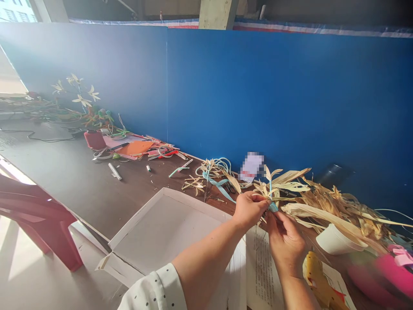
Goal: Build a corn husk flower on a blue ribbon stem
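Both of my hands meet over the table, right of the white box lid. My left hand (pixel 250 211) is closed, thumb and fingers pinching a light-blue ribbon (pixel 222 187) that trails off to the left. Just below, my right hand (pixel 287 241) closes around the lower end of a flower stem, mostly hidden by the fingers. Pale dried-husk petals of that flower (pixel 268 175) rise above the hands on a blue-wrapped stem. A fold of ribbon shows between the fingertips. Dried corn husks (pixel 338 202) lie piled to the right.
A white box lid (pixel 158 202) lies in front, beside a printed sheet (pixel 260 267). At right are a white cup (pixel 338 241), a yellow glue gun (pixel 318 280) and a blurred pink object (pixel 380 275). A blue partition (pixel 258 94) stands behind; a red stool (pixel 41 219) is left.
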`<state>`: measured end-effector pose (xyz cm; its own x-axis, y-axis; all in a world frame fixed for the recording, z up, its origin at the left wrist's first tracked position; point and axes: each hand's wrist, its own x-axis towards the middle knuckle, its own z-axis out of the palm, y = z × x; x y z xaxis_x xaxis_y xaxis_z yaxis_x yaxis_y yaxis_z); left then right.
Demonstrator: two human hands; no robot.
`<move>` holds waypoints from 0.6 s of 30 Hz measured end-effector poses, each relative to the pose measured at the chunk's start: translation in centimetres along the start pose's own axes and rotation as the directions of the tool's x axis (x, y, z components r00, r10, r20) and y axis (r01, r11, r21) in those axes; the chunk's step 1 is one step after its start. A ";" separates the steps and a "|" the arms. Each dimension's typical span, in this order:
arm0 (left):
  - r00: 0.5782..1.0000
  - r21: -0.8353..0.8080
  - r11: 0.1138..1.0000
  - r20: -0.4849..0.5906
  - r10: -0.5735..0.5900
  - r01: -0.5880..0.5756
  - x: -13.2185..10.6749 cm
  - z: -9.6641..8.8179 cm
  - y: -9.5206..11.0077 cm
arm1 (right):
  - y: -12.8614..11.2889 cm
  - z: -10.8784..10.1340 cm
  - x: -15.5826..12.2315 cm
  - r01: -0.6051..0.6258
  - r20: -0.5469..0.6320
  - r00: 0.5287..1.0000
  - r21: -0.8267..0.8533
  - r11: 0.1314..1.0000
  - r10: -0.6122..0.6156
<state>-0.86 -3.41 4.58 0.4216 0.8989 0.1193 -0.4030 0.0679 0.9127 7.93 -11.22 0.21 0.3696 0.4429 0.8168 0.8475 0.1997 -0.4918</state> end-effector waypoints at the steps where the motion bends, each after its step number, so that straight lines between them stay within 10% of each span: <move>1: 1.000 0.004 1.000 -0.001 -0.004 0.004 0.0 0.0 0.1 | 0.1 0.0 0.0 0.004 0.004 1.000 -0.007 1.000 -0.004; 18: 1.000 0.023 1.000 0.000 -0.020 0.020 0.0 0.0 0.1 | -1.7 -0.7 1.2 0.250 0.035 0.968 -0.255 0.934 -0.250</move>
<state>-0.92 -3.36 4.71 0.4300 0.8972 0.1011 -0.3756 0.0760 0.9237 7.22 -11.65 2.21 0.1329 0.4093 0.9027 0.9812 0.0741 -0.1781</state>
